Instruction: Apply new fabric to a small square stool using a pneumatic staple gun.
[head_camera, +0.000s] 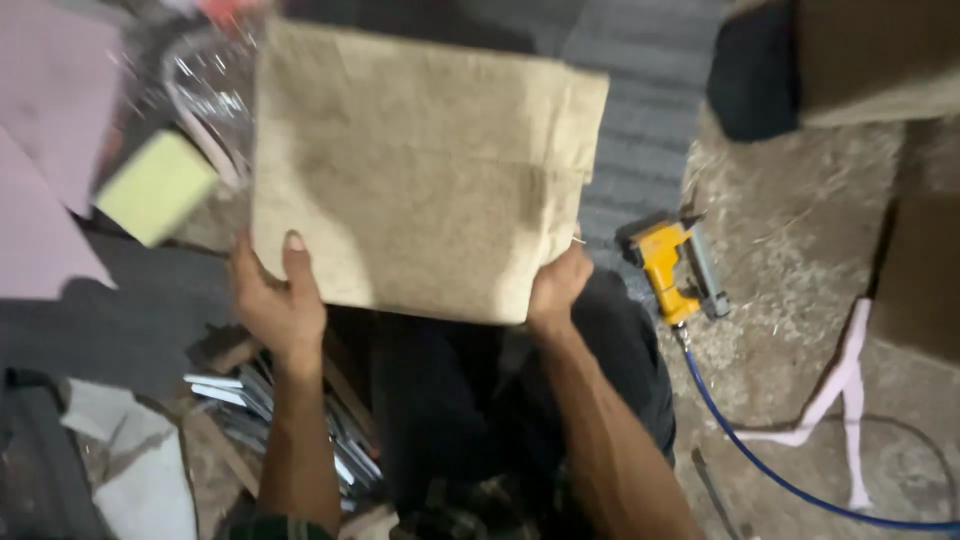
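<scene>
Board (420, 170) is what you hold up in front of you, one hand on each bottom corner. It is flat, tan and nearly square, and it tilts a little.

Far left, pink sheets (45, 150) lie on the dark floor. Next to them sits a yellow-green block (155, 187), blurry. Above it there is shiny clear plastic (205, 95). Low on the left you can see white paper scraps (140, 465).

Your left hand (275, 300) grips the board's bottom left corner. The thumb lies flat on the front side, and the fingers go behind it. Under that hand, thin metal strips (245, 400) and bits of wood are piled on the floor.

Your legs in dark pants (440, 400) are under the board.

Your right hand (557, 290) grips the bottom right corner. It curls around the edge, and most of its fingers are hidden behind the board.

Just right of that hand, a yellow air stapler (672, 270) rests on the dusty floor. A blue hose (745, 455) runs from it toward the bottom right. Near the hose lies a pink strip (845, 390). At the top right there is a brown box (880, 60) with something dark beside it.
</scene>
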